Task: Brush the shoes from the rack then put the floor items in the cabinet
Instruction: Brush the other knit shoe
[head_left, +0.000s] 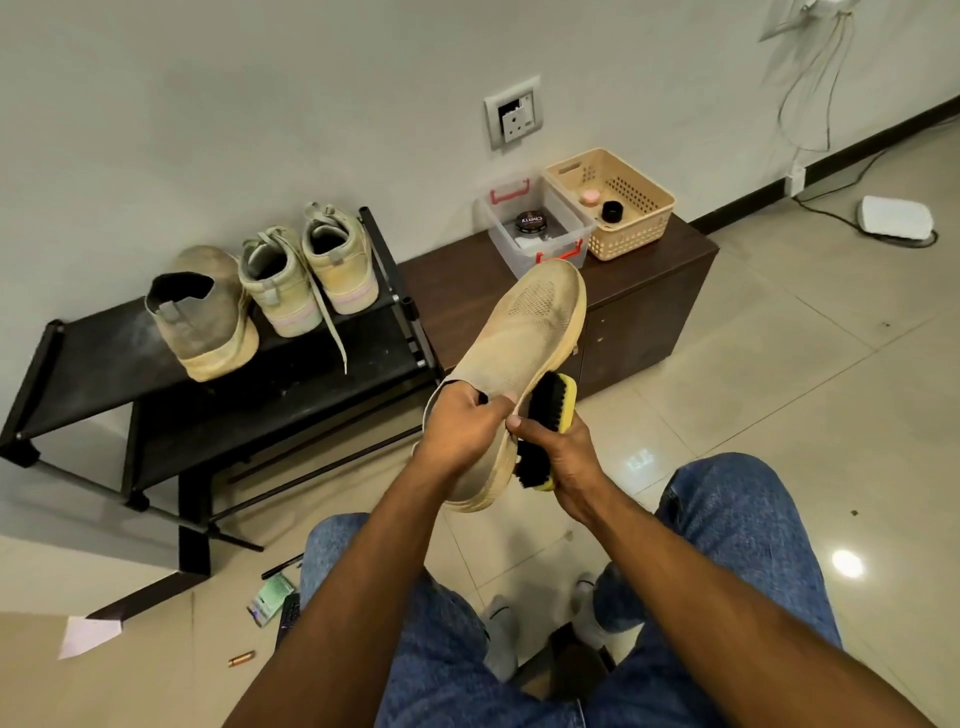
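My left hand (460, 428) grips a beige slip-on shoe (524, 332) at its opening, toe pointing up and away. My right hand (563, 457) holds a yellow brush with black bristles (545, 415), the bristles against the shoe's right side near the heel. On the black shoe rack (260, 395) stand the matching beige slip-on (202, 317) and a pair of pale lace-up sneakers (311, 270). A dark wooden cabinet (623, 306) stands to the rack's right. Floor items lie at lower left: a pen (280, 566), a green packet (270, 597), a dark remote (288, 618), a copper cylinder (241, 660).
On the cabinet sit a clear box with red latches (576, 228) holding a polish tin and a beige basket (634, 234) with two small jars. A white paper (88, 636) lies at far left. A white device (896, 218) and cables lie by the right wall. My jeans-clad knees fill the foreground.
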